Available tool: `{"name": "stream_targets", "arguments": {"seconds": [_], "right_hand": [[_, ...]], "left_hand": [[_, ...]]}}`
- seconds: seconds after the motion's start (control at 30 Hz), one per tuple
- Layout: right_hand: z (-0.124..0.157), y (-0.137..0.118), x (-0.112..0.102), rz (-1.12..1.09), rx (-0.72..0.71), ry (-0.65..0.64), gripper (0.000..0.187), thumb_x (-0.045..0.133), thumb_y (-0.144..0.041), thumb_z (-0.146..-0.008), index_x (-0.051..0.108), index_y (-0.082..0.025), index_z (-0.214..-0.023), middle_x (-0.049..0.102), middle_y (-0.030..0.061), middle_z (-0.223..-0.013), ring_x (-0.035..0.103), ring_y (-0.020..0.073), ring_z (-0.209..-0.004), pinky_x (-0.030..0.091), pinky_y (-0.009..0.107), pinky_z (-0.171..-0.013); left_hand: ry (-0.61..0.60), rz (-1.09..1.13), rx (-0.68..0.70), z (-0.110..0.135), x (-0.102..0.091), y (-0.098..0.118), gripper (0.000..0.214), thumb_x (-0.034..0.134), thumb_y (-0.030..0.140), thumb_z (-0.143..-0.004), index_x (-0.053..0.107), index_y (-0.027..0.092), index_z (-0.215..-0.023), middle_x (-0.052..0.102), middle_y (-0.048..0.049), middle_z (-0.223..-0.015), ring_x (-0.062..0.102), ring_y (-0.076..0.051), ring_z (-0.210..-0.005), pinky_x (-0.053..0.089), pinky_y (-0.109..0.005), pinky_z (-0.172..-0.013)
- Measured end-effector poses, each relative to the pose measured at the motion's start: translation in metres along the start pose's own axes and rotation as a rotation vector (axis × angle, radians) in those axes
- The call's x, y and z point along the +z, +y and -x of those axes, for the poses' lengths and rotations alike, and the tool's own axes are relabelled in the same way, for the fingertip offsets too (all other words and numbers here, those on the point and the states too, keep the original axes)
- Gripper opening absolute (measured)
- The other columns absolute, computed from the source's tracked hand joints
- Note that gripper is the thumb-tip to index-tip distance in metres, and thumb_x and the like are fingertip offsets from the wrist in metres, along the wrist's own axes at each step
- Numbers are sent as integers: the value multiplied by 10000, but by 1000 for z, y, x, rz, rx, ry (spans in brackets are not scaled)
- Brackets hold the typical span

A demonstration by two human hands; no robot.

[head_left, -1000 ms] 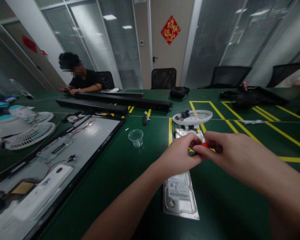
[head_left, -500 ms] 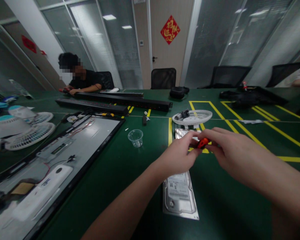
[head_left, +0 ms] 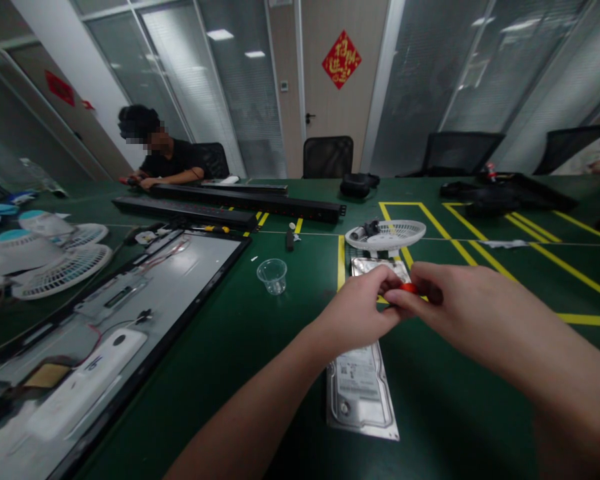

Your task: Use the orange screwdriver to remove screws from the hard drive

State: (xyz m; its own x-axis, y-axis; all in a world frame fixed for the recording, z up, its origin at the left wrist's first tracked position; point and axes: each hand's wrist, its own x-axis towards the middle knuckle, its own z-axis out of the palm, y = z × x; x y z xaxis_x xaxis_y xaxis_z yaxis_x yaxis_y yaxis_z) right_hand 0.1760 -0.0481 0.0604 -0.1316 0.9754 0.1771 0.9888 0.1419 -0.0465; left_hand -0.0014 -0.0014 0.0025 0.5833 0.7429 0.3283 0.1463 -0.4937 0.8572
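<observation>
Got hard drive (head_left: 363, 393) flat on desk (head_left: 215, 347), label up, far end hidden by L hand (head_left: 363, 303). Just beyond, pinching small red piece (head_left: 409, 288) btwn fingertips of L hand & R hand (head_left: 445, 287), both drawn in narrow around it above desk; can't tell what exactly, mostly covered. Off to L, opened screen panel (head_left: 203, 263) w/ white bar (head_left: 97, 370) on top; clear plastic cup (head_left: 272, 272) btwn panel & hands. Past hands, white fan cover (head_left: 405, 233) w/ dark parts in it. Farther back, long black bars (head_left: 280, 205), then seated person (head_left: 175, 160) far L.
</observation>
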Motion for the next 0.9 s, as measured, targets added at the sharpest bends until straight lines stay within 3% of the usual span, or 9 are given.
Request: {"name": "stream_targets", "arguments": {"seconds": [0.17, 0.3, 0.43, 0.57, 0.67, 0.9], "right_hand": [[1, 4, 1, -88, -101, 85, 284, 697, -494, -941, 668, -238, -1061, 747, 90, -961, 707, 293, -766, 473, 395, -633], [0, 3, 0, -127, -141, 48, 211, 598, -212, -934, 701, -235, -1116, 743, 106, -1110, 736, 291, -848, 518, 414, -703], [-2, 3, 1, -125, -134, 20, 285, 506, -145, -940, 719, -221, -1113, 743, 123, -1120, 734, 295, -873, 524, 429, -734], [0, 5, 2, -135, -123, 21, 231, 538, -248, -979, 703, -240, -1141, 758, 108, -1074, 718, 291, -844, 501, 416, -716], [2, 4, 3, -121, -100, 16, 199, 563, -393, -1009, 693, -261, -1080, 761, 83, -958, 694, 281, -776, 456, 389, -660], [-1, 1, 1, -18, 4, 12, 413, 540, -645, -1001, 690, -270, -919, 732, 71, -806, 641, 266, -659, 365, 364, -589]], "left_hand": [[-26, 16, 0, -1, 1, -6, 194, 651, 163, -963, 678, 175, -1154, 777, -107, -1202, 738, -252, -1110, 584, -387, -958], [-23, -21, -31, -2, 1, -7, 291, 641, 182, -995, 683, 185, -1283, 764, -120, -1294, 719, -289, -1205, 574, -447, -1052], [-28, 28, -56, -1, 3, -5, 287, 645, 188, -1004, 664, 194, -1290, 762, -118, -1305, 722, -294, -1217, 576, -460, -1058], [-29, 99, -16, 1, 2, -2, 378, 704, 189, -968, 606, 197, -1333, 761, -123, -1275, 733, -271, -1185, 581, -440, -1033], [-20, 98, 31, 1, 1, 0, 398, 773, 175, -896, 614, 188, -1261, 747, -126, -1272, 729, -260, -1150, 586, -409, -992], [-10, -10, 8, 1, 0, 0, 176, 765, 227, -916, 634, 195, -1029, 756, -51, -1045, 717, -216, -974, 566, -345, -855]]}}
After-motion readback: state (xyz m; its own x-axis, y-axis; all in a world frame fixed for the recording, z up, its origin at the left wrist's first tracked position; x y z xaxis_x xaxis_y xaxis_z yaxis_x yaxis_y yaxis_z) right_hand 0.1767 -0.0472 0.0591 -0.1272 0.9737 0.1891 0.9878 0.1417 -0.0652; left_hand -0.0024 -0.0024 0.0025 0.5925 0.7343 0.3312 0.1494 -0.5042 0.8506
